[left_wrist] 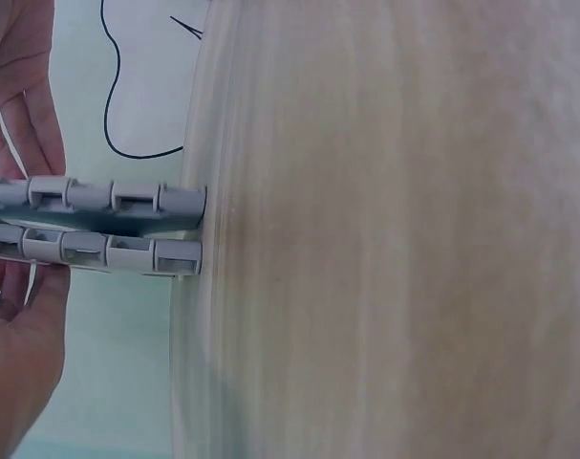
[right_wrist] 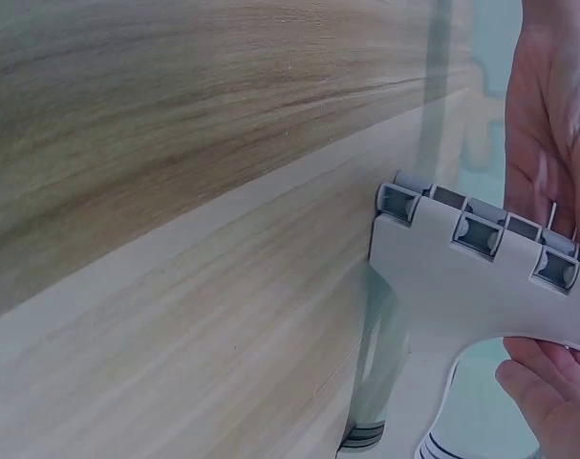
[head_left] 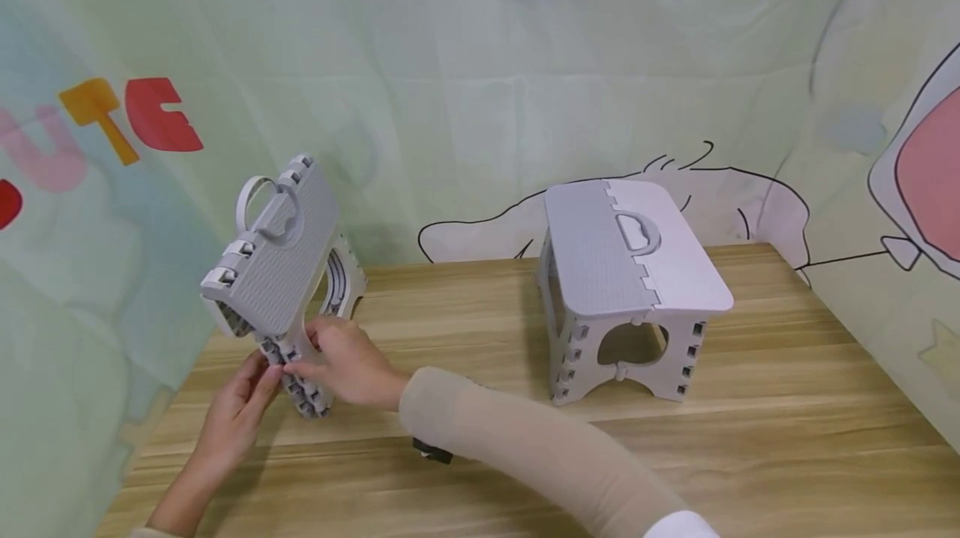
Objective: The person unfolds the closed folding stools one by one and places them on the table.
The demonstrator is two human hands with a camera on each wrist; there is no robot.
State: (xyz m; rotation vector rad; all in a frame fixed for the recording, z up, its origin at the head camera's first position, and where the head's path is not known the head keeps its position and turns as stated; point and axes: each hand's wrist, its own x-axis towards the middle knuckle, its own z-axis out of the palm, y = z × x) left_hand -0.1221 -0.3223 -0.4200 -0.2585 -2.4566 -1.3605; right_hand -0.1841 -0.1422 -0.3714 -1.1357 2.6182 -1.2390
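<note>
A grey and white plastic folding step stool [head_left: 288, 271] stands at the left of the wooden table, partly folded. Its top is bent up along the middle into a narrow peak, with the two handle loops upright. At the near end the two hinged leg panels [left_wrist: 127, 229] lie close together with a narrow gap. My left hand [head_left: 232, 413] grips the left panel between thumb and fingers. My right hand [head_left: 352, 363] holds the right panel [right_wrist: 461, 296], its fingers at the edge of the cut-out. Some fingertips are hidden behind the panels.
A second stool [head_left: 630, 250] of the same kind stands unfolded on the table [head_left: 465, 304], to the right. A printed cloth backdrop [head_left: 480, 62] hangs behind and at both sides. A small black object [head_left: 432, 450] shows under the right sleeve [head_left: 525, 438].
</note>
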